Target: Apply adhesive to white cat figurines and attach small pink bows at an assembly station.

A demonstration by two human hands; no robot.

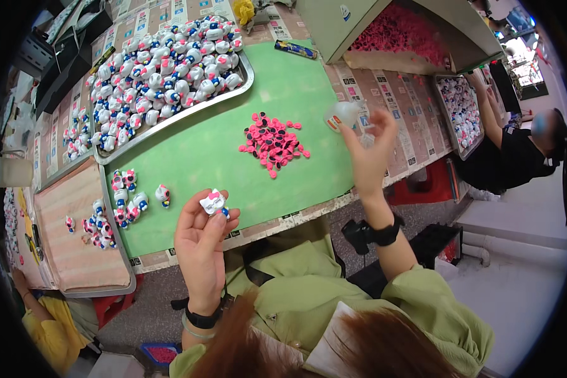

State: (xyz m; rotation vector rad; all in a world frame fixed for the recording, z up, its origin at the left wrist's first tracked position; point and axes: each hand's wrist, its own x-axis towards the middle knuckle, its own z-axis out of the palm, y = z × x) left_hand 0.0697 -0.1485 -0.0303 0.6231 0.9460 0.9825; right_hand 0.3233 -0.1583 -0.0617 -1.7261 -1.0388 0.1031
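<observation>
My left hand [198, 236] is raised over the near edge of the green mat [296, 94] and holds a small white cat figure with a pink bow [212, 203] between thumb and fingers. My right hand [372, 151] is lifted at the mat's right edge and grips a small clear squeeze bottle [341, 114] by its body. A pile of pink bow pieces with dark spots [273, 142] lies on the mat between the two hands. Several figures [127, 195] stand in a loose group on the mat to the left of my left hand.
A long metal tray [249, 70] filled with several white figures lies at the back left. A striped tray [75, 252] at the left holds a few more. A bin of pink parts [403, 31] stands at the back right. A person in black [516, 151] works at the right, another in yellow [44, 327] at the lower left.
</observation>
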